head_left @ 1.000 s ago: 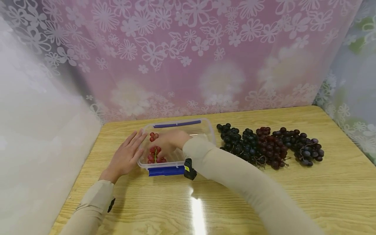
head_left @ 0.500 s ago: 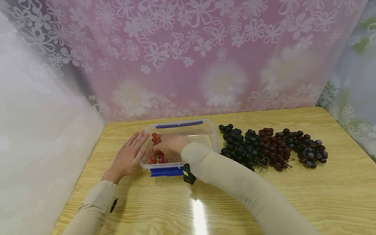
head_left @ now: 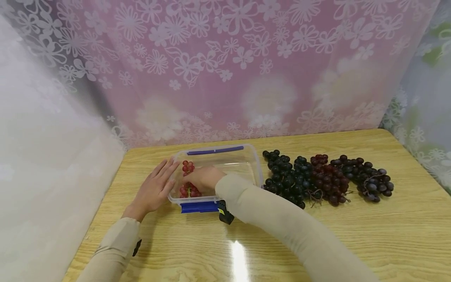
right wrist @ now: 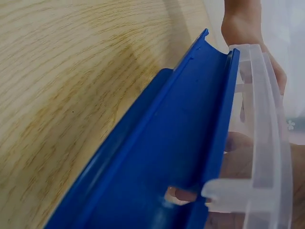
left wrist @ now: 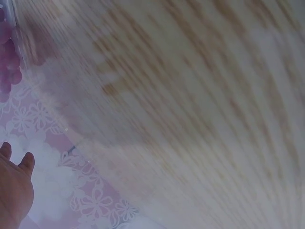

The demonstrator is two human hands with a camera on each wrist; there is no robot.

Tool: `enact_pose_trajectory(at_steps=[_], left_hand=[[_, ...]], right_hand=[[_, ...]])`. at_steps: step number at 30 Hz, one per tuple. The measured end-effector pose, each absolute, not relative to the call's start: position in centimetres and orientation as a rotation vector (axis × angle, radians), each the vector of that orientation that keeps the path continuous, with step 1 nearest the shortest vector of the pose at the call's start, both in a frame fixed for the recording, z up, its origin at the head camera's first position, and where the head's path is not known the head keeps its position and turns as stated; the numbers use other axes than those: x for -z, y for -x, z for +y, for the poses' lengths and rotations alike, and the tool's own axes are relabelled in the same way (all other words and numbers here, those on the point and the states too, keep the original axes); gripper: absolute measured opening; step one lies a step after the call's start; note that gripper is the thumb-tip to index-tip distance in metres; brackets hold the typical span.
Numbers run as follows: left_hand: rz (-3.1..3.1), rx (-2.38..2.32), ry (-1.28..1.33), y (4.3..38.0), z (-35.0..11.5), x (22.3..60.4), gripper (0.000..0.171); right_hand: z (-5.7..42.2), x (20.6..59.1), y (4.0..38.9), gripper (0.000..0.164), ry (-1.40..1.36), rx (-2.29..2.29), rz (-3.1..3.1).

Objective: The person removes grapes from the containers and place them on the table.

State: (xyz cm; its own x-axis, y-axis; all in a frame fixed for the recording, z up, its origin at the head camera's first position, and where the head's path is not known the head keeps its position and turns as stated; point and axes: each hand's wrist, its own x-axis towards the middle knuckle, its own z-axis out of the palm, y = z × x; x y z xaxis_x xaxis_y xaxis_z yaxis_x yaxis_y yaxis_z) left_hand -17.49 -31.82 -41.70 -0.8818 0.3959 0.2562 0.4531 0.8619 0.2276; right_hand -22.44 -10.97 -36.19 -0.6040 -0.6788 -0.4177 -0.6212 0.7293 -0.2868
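A bunch of red grapes (head_left: 190,191) lies along the left end inside a clear plastic container (head_left: 246,172), whose blue front latch (right wrist: 167,124) hangs open. My right hand (head_left: 206,177) reaches into the container, bent down over the middle of the bunch. Its fingertips are among the grapes and partly hidden, so their grip is unclear. My left hand (head_left: 153,191) lies with straight fingers against the outside of the container's left wall. In the left wrist view, part of that hand (left wrist: 16,191) and some grapes (left wrist: 7,62) show at the left edge.
To the right of the container lie several more bunches: dark green-black grapes (head_left: 282,172), dark red grapes (head_left: 327,178) and purple-black grapes (head_left: 373,184). All stand on a wooden table (head_left: 190,246). A pink flowered curtain (head_left: 211,98) hangs behind its back edge.
Inside the container, my right hand has shifted slightly over the red grapes, and the grapes near its fingers have changed position. The left hand stays at the left wall.
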Motion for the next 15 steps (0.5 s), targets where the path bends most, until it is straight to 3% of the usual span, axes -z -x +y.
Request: enact_pose_trajectory(at_steps=[3, 6, 11, 15], left_hand=[[-2.841, 0.432, 0.645, 17.45, -31.81, 41.71, 0.055], [-2.847, 0.438, 0.635, 17.34, -31.77, 41.64, 0.054], [-2.851, 0.442, 0.638, 17.31, -31.55, 41.69, 0.053], [-2.844, 0.433, 0.653, 17.3, -31.52, 41.62, 0.053]], right_hand=[[-11.37, 36.65, 22.48, 0.018, 0.789, 0.331, 2.436], [-11.74, 37.05, 22.61, 0.022, 0.691, 0.459, 2.43], [-11.53, 37.32, 22.78, 0.012, 0.993, 0.286, 2.489], [-10.94, 37.22, 22.98, 0.026, 1.298, 0.075, 2.531]])
